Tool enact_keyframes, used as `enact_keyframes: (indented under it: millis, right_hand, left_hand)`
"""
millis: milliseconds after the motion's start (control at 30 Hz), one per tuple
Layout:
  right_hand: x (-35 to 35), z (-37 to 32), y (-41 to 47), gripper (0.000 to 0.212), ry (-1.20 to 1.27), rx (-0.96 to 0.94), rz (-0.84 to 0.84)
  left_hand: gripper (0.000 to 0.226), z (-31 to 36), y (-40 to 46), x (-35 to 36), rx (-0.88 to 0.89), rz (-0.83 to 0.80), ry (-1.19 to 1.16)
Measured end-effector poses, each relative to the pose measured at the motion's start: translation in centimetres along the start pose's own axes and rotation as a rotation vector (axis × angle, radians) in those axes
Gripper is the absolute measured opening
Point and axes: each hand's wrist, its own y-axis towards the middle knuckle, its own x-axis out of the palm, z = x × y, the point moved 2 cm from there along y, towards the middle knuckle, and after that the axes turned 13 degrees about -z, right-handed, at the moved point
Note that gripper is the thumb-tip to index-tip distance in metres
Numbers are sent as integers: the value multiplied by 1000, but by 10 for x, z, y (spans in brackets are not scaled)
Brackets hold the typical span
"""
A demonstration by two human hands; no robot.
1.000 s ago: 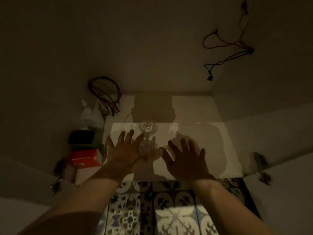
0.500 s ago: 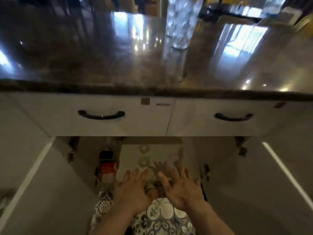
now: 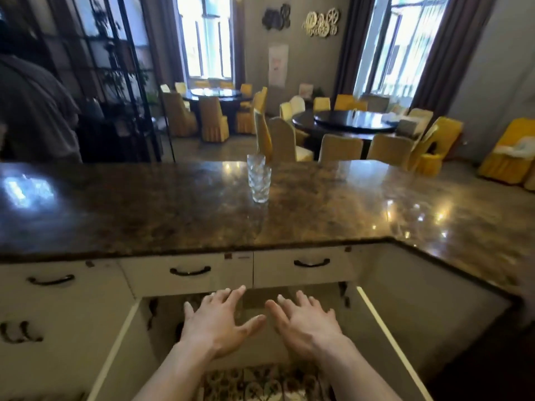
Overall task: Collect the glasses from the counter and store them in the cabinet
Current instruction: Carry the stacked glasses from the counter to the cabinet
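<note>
Hands hover low in front of you, before the open cabinet (image 3: 252, 302) under the bench (image 3: 173, 215). Your left hand (image 3: 215, 324) has its fingers (image 3: 228, 295) straight and spread, holding nothing; your right hand (image 3: 304, 322) matches it, palm down, fingers fanned apart and empty. The two thumbs point toward each other, close but not touching. Both cabinet doors stand swung outward on either side of your forearms. Two patterned glasses (image 3: 259, 180) stand upright on the bench top, one just behind the other, well apart from your hands. Two drawers with dark handles (image 3: 190, 270) sit between bench and cabinet.
</note>
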Motion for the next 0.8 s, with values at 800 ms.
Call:
enact_keyframes:
  millis: [800]
  right_hand:
    - [-169,-112,24,72,-110,-107,527]
  left_hand:
    - [94,-53,65,-215,165,465,105]
